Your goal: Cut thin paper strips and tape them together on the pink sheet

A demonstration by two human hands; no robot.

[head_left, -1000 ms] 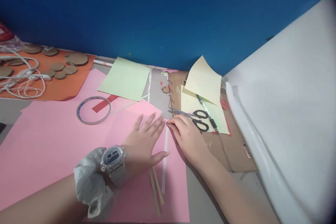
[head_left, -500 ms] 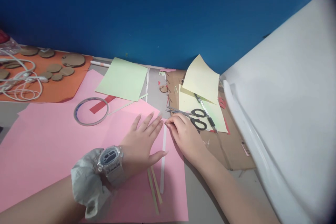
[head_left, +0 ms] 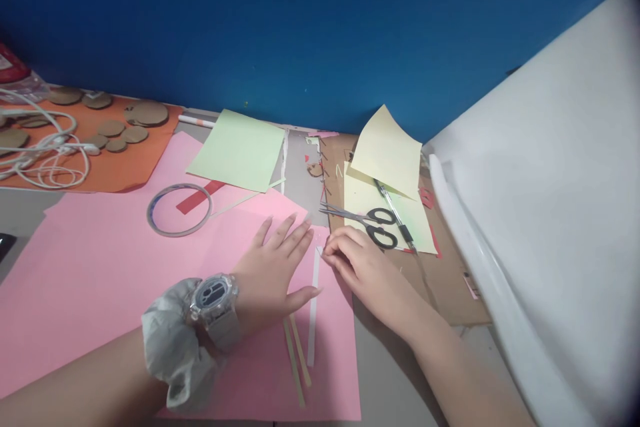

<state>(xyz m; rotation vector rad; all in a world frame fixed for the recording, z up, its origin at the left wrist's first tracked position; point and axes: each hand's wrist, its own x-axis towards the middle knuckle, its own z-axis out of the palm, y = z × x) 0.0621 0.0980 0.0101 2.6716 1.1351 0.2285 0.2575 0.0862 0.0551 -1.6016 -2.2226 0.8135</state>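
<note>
My left hand [head_left: 273, 273] lies flat with fingers spread on a big pink paper sheet [head_left: 100, 267], a watch and grey scrunchie on its wrist. My right hand [head_left: 363, 267] rests beside it, fingertips pinched at the top end of a thin white paper strip [head_left: 314, 307] that runs down the pink sheet. Two tan paper strips [head_left: 297, 360] lie just left of the white one. Black-handled scissors [head_left: 367, 223] lie right behind my right hand on a pale yellow sheet [head_left: 385, 160].
A tape ring [head_left: 179, 209] sits on the pink sheet, a light green sheet [head_left: 240, 150] behind it. Brown card discs [head_left: 145, 113] and white cables [head_left: 40, 147] lie on orange paper at far left. A large white sheet [head_left: 550, 200] slopes along the right. A blue wall stands behind.
My right hand's fingertips have slid slightly down and toward me along the top of the white strip. My left hand stays flat in place.
</note>
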